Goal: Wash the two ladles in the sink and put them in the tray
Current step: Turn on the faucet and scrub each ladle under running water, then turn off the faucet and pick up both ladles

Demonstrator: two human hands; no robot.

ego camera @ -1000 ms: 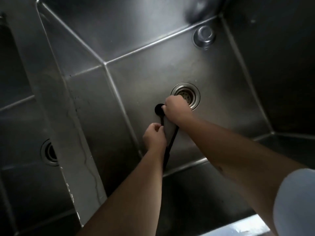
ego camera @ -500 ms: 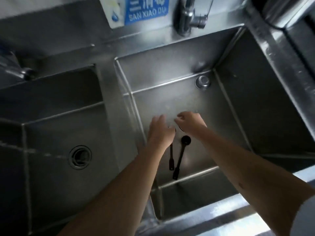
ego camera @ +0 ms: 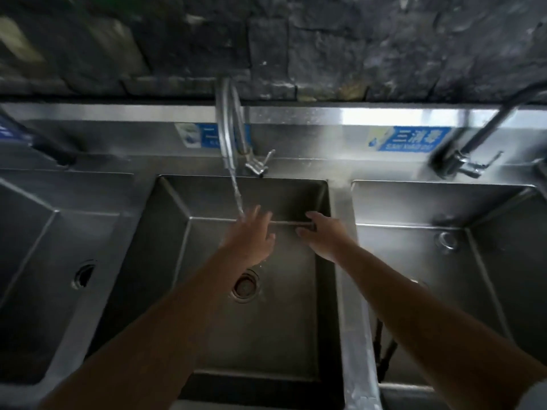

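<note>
We are holding both hands over the middle sink [ego camera: 177, 261], under the tap [ego camera: 226, 122]. Water [ego camera: 236, 193] is running onto our left hand [ego camera: 251, 241], whose fingers are spread wide and holding nothing. Our right hand [ego camera: 322, 235] is hanging just beside it, fingers loose, also gripping nothing. The two ladles [ego camera: 381, 347] are lying in the right sink [ego camera: 488, 261], dark handles showing beside our right forearm, close to the divider.
</note>
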